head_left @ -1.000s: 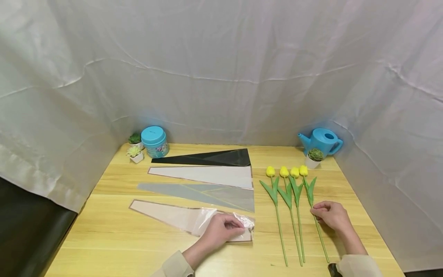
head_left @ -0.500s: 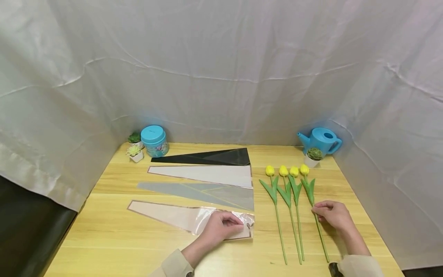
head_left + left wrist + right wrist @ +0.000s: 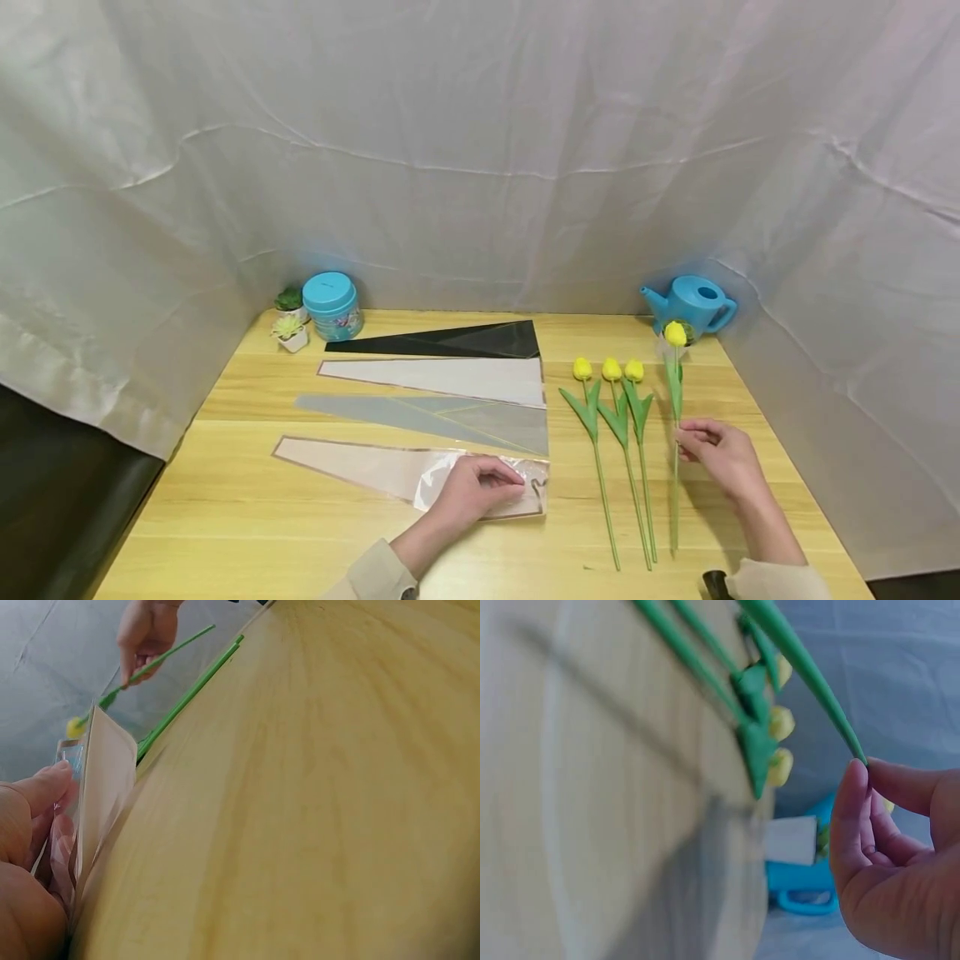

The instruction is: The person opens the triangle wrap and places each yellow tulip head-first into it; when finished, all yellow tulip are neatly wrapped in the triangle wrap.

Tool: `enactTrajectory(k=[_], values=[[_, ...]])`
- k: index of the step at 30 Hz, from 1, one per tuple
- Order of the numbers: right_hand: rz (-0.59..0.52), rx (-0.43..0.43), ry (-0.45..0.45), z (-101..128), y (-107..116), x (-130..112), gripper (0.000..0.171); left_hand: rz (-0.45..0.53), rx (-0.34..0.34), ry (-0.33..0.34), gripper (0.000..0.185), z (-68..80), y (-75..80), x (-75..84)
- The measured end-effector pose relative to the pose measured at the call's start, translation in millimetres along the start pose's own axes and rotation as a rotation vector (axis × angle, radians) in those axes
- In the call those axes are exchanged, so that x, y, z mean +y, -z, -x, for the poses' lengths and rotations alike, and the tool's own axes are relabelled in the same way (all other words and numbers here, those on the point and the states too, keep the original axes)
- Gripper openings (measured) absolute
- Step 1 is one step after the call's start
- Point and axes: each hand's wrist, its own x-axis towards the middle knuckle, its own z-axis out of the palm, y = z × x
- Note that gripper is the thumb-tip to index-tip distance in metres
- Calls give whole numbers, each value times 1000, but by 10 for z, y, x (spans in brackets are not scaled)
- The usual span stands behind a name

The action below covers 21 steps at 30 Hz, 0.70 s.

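Observation:
My right hand pinches the thin green stem of a yellow artificial tulip between thumb and fingers. In the right wrist view its stem is lifted off the wooden table, its shadow falling below. Three more tulips lie side by side to the left of that hand. My left hand pinches the clear film at the wide end of a pale pink flower sleeve. Seen from the left wrist, the sleeve's pale back layer stands apart from the film at the fingertips.
Behind that sleeve lie a grey sleeve, a white sleeve and a black sleeve. A blue tin and small potted succulents stand back left. A blue watering can stands back right. Grey curtains enclose the table.
My right hand has raised the fourth tulip off the table and turned it nearly straight, its bloom now overlapping the potted plant. The left hand stays at the sleeve's wide end.

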Motion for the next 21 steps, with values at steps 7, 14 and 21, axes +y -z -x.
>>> enactTrajectory(k=[7,14,21], values=[[-111,41,43,99,-104,-236,41,12,6,-7,11,-8,11,-3],[-236,57,78,180,-212,-376,33,33,17,1,13,-16,10,-7],[-370,93,121,244,-360,-410,24,40,28,21,14,-10,2,0]])
